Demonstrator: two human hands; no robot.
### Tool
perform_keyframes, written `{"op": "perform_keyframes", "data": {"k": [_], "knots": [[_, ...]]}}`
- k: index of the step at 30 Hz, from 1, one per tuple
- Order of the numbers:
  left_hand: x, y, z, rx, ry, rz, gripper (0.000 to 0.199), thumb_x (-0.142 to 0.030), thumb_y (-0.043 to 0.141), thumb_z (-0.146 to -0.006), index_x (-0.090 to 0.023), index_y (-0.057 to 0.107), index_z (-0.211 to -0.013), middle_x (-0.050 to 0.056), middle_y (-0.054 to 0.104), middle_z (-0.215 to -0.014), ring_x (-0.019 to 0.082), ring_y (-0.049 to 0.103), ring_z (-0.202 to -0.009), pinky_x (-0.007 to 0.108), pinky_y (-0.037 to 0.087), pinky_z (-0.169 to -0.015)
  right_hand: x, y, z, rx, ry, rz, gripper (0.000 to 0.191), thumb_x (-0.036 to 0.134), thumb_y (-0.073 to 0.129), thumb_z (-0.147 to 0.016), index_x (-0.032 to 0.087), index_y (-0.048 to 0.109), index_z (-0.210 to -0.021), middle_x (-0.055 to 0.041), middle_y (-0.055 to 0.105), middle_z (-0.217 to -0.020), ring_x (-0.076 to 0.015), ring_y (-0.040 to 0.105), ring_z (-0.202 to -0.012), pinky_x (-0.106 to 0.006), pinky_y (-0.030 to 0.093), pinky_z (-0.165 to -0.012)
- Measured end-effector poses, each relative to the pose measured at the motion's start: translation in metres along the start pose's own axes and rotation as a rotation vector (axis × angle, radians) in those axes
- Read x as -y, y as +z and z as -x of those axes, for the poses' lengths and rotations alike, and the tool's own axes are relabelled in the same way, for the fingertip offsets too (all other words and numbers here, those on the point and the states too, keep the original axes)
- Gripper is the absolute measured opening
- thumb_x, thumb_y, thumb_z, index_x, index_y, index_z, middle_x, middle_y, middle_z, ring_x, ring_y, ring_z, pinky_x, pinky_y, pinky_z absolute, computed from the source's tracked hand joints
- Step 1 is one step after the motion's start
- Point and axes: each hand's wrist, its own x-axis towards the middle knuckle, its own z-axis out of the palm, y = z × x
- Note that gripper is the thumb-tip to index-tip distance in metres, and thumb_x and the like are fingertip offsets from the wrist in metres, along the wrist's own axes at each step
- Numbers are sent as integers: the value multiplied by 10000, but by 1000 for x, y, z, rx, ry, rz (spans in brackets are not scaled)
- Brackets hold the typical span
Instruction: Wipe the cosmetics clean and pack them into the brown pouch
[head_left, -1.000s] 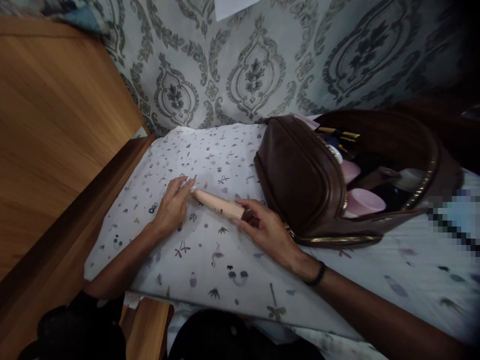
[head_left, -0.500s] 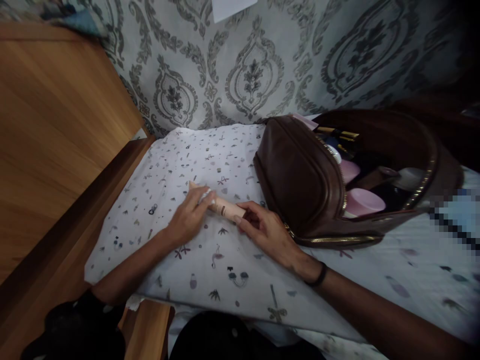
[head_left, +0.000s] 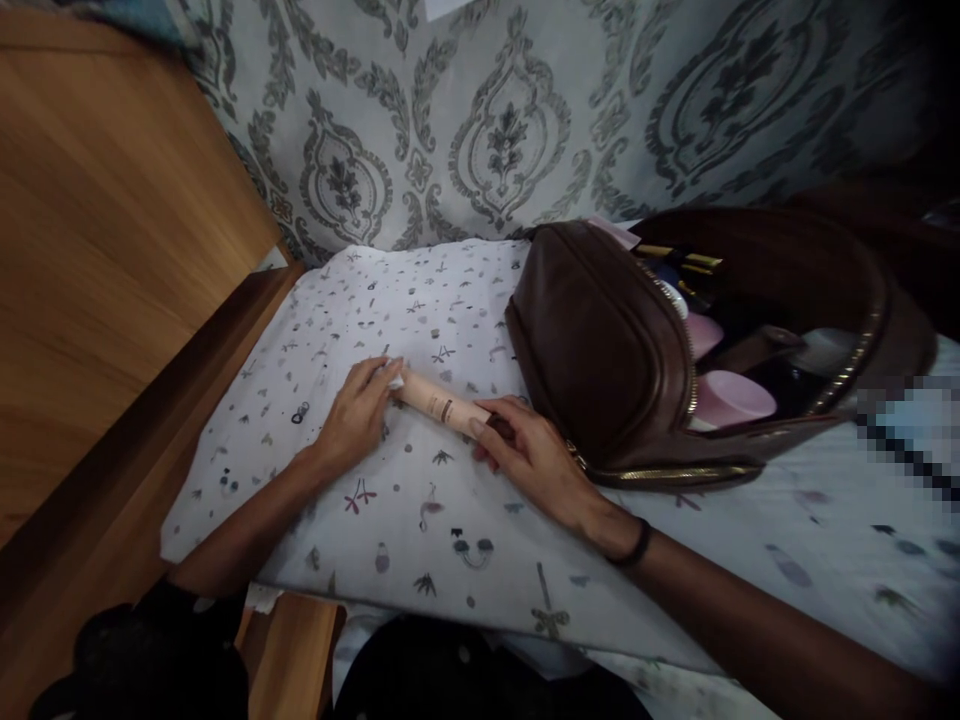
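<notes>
A peach cosmetic tube (head_left: 442, 404) with a brown cap lies slantwise just over the patterned white cloth (head_left: 345, 560). My right hand (head_left: 529, 450), with a dark band at the wrist, is closed around its capped end. At the other end my left hand (head_left: 360, 405) has its fingers closed on a small white wipe (head_left: 395, 375), pressed against the tube. Most of the wipe is hidden under the fingers. Close beyond my right hand stands a brown leather makeup bag (head_left: 592, 350), unzipped.
Inside the bag are a pink cup-like item (head_left: 731, 400), gold-trimmed sticks (head_left: 694, 262) and other cosmetics. On the left rises a wooden panel (head_left: 127, 170). Behind the cloth is a wall with grey damask patterns (head_left: 506, 130). A blurred light-blue object (head_left: 919, 425) lies at the right edge.
My left hand and the wipe have slid left along the tube to its far end, uncovering more of the printed middle. My right hand keeps its hold. The view has shifted slightly.
</notes>
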Motion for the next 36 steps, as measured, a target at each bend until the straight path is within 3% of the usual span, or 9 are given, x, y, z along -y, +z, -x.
{"op": "perform_keyframes", "data": {"k": [4,9,15,19,24,27,29,32,36], "knots": [[-45,2,-4,27,224,67,417,-105,415,-1002,-157,468,-1412,161,629,-1272,238,588,-1224,420,542,-1029,-2,0,0,5,-26,-11,399,345,476,-972,134,525,-1307,-29,669,-760,-155,613,-602,-286,478,-598],[-76,8,-8,43,407,63,209,-104,457,-997,-125,584,-1160,148,669,-1212,241,586,-1245,411,557,-1044,-2,1,-1,-37,-83,2,302,334,480,-957,167,607,-1175,-82,694,-935,-171,641,-699,-287,496,-618],[-36,5,-6,37,239,85,240,-65,374,-987,-154,587,-1053,158,670,-1190,235,613,-1172,433,568,-970,4,1,0,26,-18,-44,251,314,457,-966,165,600,-1109,1,606,-682,-131,567,-520,-260,448,-538],[-8,3,-4,1,13,97,252,-79,379,-972,-161,577,-1105,129,656,-1146,229,607,-1110,423,539,-950,6,-1,1,35,12,-41,259,319,455,-963,161,593,-1114,9,593,-664,-129,554,-504,-263,454,-533],[0,-2,-3,39,-189,140,331,-24,363,-890,-170,602,-1067,80,605,-1042,204,606,-994,358,535,-870,5,0,1,41,18,-14,301,326,452,-965,153,587,-1171,-12,609,-723,-137,569,-540,-278,478,-553],[-2,-12,5,169,-198,132,258,-84,401,-918,-184,615,-1021,95,572,-1137,217,593,-1068,365,533,-922,4,0,1,3,-9,17,284,294,469,-952,148,605,-1152,-57,625,-866,-147,610,-625,-306,516,-614],[-2,-22,13,298,-159,136,297,-170,462,-951,-190,576,-1224,130,517,-1310,249,551,-1214,393,518,-1004,4,0,0,-22,-38,48,259,252,534,-909,153,627,-1129,-79,616,-962,-167,641,-732,-324,542,-678],[5,-39,27,455,-52,135,556,-212,502,-959,-222,364,-1498,163,378,-1523,292,422,-1401,443,463,-1111,2,0,0,-34,-37,69,279,179,621,-830,174,649,-1108,-66,606,-990,-166,639,-778,-311,553,-703],[9,-49,30,434,24,70,520,-92,393,-960,-246,460,-1452,137,512,-1438,270,523,-1319,449,509,-1069,3,0,-1,-56,-55,95,314,135,607,-819,194,654,-1124,-45,633,-944,-155,613,-738,-300,541,-684]]}}
